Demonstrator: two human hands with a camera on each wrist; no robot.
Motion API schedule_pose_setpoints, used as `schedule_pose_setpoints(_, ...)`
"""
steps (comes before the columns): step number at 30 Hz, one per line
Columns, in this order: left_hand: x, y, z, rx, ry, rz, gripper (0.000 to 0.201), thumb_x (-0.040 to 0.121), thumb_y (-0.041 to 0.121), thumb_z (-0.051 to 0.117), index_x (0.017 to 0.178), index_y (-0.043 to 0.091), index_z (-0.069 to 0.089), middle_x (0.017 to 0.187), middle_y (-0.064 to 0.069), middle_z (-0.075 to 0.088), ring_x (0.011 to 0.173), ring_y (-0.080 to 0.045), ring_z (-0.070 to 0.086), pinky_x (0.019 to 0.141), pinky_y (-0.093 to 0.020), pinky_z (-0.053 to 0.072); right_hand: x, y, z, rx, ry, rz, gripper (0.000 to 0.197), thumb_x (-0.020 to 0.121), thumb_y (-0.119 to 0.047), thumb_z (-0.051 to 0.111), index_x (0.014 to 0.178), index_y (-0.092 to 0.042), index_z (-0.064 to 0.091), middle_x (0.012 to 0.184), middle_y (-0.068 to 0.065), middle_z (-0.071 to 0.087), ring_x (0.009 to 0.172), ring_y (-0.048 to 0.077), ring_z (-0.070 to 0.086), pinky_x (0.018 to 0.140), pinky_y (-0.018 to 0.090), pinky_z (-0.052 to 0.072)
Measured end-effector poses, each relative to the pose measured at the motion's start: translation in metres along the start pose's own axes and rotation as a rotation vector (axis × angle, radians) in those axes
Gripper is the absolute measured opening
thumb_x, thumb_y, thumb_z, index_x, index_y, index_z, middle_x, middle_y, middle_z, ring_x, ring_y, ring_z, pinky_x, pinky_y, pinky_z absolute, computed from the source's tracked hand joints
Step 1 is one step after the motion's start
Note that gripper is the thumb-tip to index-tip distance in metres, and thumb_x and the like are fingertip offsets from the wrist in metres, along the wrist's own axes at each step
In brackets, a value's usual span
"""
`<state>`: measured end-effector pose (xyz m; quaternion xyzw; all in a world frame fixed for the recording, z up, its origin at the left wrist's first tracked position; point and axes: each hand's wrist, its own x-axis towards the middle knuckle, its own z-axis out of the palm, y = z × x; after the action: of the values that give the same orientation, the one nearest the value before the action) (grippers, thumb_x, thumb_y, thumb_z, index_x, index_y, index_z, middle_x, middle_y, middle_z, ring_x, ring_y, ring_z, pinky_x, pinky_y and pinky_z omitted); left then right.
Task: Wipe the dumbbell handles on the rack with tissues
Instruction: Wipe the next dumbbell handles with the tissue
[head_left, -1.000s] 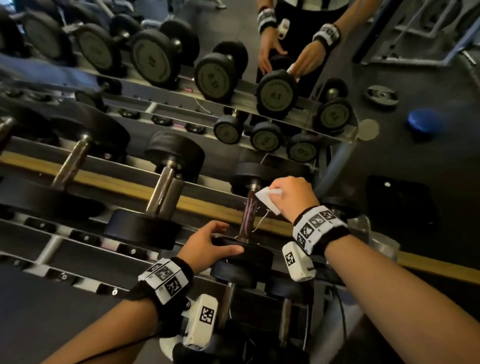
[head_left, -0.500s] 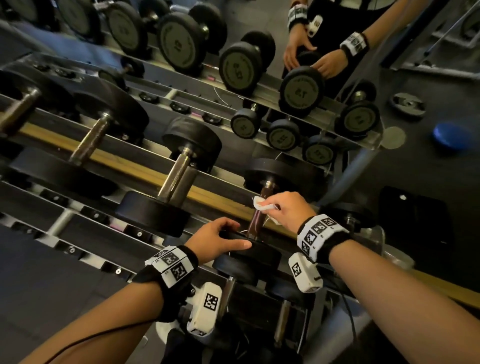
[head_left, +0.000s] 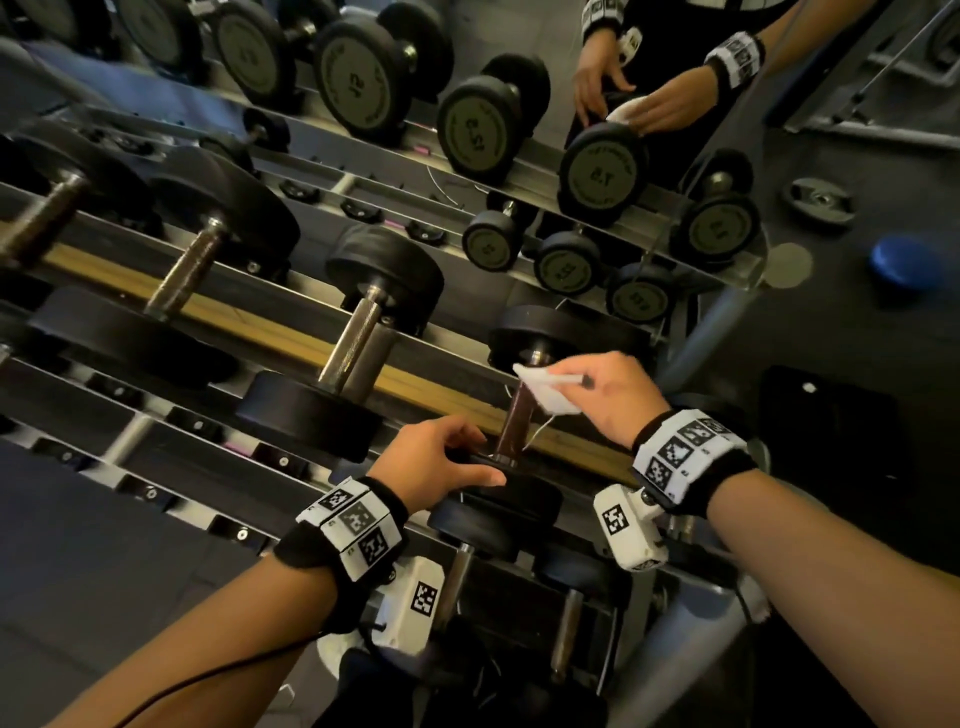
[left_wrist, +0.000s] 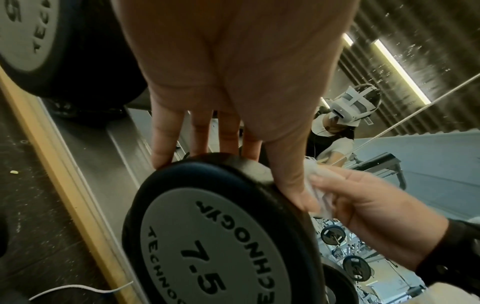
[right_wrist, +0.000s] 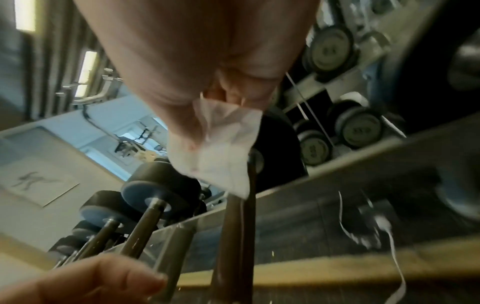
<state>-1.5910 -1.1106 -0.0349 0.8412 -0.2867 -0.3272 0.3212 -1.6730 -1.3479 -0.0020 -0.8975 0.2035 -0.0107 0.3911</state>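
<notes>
A black 7.5 dumbbell lies on the rack's upper tier, its brown handle pointing away from me. My left hand grips its near head, fingers curled over the rim. My right hand pinches a folded white tissue against the far end of the handle, just below the far head. In the right wrist view the tissue hangs from my fingers over the handle.
Larger dumbbells lie to the left on the same metal rack. Smaller ones sit on the tier below my wrists. A mirror behind reflects the rack and my hands. A blue disc lies on the floor at right.
My right hand has slid the tissue along the handle toward its far end and loosened from a wrap to a pinch. The left hand keeps its hold on the near head.
</notes>
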Motion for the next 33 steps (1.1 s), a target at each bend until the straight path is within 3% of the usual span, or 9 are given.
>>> schedule_pose_setpoints(3, 0.000, -0.001, 0.001, -0.011, 0.008, -0.005, 0.048, 0.065, 0.056, 0.081, 0.105, 0.036, 0.065, 0.097, 0.018, 0.065, 0.092, 0.006, 0.058, 0.072, -0.008, 0.039, 0.005, -0.010, -0.010, -0.179, 0.148, -0.243, 0.030, 0.090, -0.008, 0.062, 0.116, -0.020, 0.073, 0.110, 0.000, 0.075, 0.101, 0.014, 0.068, 0.088, 0.016, 0.048)
schedule_pose_setpoints(6, 0.000, -0.003, 0.002, -0.019, 0.018, -0.011, 0.046, 0.064, 0.057, 0.081, 0.103, 0.037, 0.065, 0.094, 0.020, 0.065, 0.090, 0.009, 0.058, 0.070, -0.006, 0.039, 0.012, -0.011, 0.006, -0.626, -0.146, -0.405, 0.038, 0.099, -0.013, 0.049, 0.135, -0.020, 0.059, 0.134, 0.005, 0.062, 0.122, 0.023, 0.059, 0.103, 0.036, 0.046)
schedule_pose_setpoints(10, -0.001, -0.005, 0.003, -0.043, 0.004, -0.005, 0.045, 0.065, 0.056, 0.080, 0.102, 0.039, 0.065, 0.097, 0.020, 0.065, 0.092, 0.008, 0.059, 0.074, -0.009, 0.042, 0.009, 0.005, 0.021, -0.794, -0.337, -0.341, 0.054, 0.100, -0.010, 0.042, 0.150, -0.028, 0.035, 0.155, -0.001, 0.040, 0.133, 0.021, 0.050, 0.106, 0.036, 0.043)
schedule_pose_setpoints(13, 0.001, -0.005, 0.002, -0.045, -0.011, -0.008, 0.046, 0.063, 0.057, 0.080, 0.102, 0.038, 0.065, 0.097, 0.021, 0.065, 0.093, 0.007, 0.060, 0.080, -0.013, 0.046, 0.002, 0.014, 0.027, -0.777, -0.287, -0.232, 0.059, 0.098, -0.009, 0.043, 0.150, -0.035, 0.033, 0.136, 0.009, 0.059, 0.111, 0.031, 0.063, 0.094, 0.037, 0.051)
schedule_pose_setpoints(17, 0.003, -0.004, 0.001, -0.030, -0.029, -0.012, 0.047, 0.063, 0.057, 0.081, 0.103, 0.037, 0.066, 0.097, 0.020, 0.066, 0.092, 0.007, 0.060, 0.079, -0.013, 0.047, -0.012, 0.023, 0.030, -0.502, -0.285, -0.184, 0.046, 0.101, -0.017, 0.043, 0.142, -0.039, 0.048, 0.116, 0.010, 0.069, 0.099, 0.024, 0.066, 0.090, 0.035, 0.052)
schedule_pose_setpoints(22, 0.003, -0.002, -0.001, -0.025, -0.033, -0.009, 0.041, 0.061, 0.060, 0.081, 0.093, 0.044, 0.064, 0.091, 0.022, 0.067, 0.085, 0.015, 0.060, 0.070, -0.006, 0.042, -0.021, 0.035, 0.029, -0.098, -0.298, -0.003, 0.021, 0.095, -0.024, 0.062, 0.106, -0.035, 0.075, 0.091, -0.003, 0.075, 0.088, 0.019, 0.070, 0.076, 0.022, 0.051)
schedule_pose_setpoints(27, 0.004, -0.004, -0.001, -0.031, -0.038, -0.005, 0.045, 0.056, 0.068, 0.078, 0.092, 0.045, 0.064, 0.090, 0.022, 0.069, 0.086, 0.017, 0.060, 0.070, -0.006, 0.042, -0.007, 0.039, 0.012, 0.074, 0.294, 0.003, 0.029, 0.087, -0.011, 0.063, 0.112, -0.021, 0.075, 0.101, 0.000, 0.077, 0.090, 0.006, 0.068, 0.080, 0.007, 0.044)
schedule_pose_setpoints(30, 0.006, -0.007, 0.000, -0.037, -0.038, -0.001, 0.044, 0.056, 0.069, 0.077, 0.091, 0.045, 0.064, 0.089, 0.024, 0.069, 0.087, 0.018, 0.059, 0.068, -0.005, 0.042, 0.001, 0.028, 0.012, 0.020, 0.247, -0.132, 0.040, 0.089, -0.011, 0.060, 0.123, -0.031, 0.068, 0.106, -0.005, 0.076, 0.087, 0.003, 0.068, 0.084, 0.016, 0.051)
schedule_pose_setpoints(33, 0.006, -0.008, 0.000, -0.045, -0.035, 0.004, 0.047, 0.053, 0.071, 0.076, 0.091, 0.045, 0.064, 0.088, 0.031, 0.067, 0.086, 0.018, 0.059, 0.065, -0.003, 0.042, 0.006, 0.023, 0.030, -0.216, -0.025, -0.273, 0.046, 0.091, -0.011, 0.057, 0.132, -0.030, 0.061, 0.134, -0.007, 0.062, 0.123, 0.009, 0.059, 0.108, 0.031, 0.044)
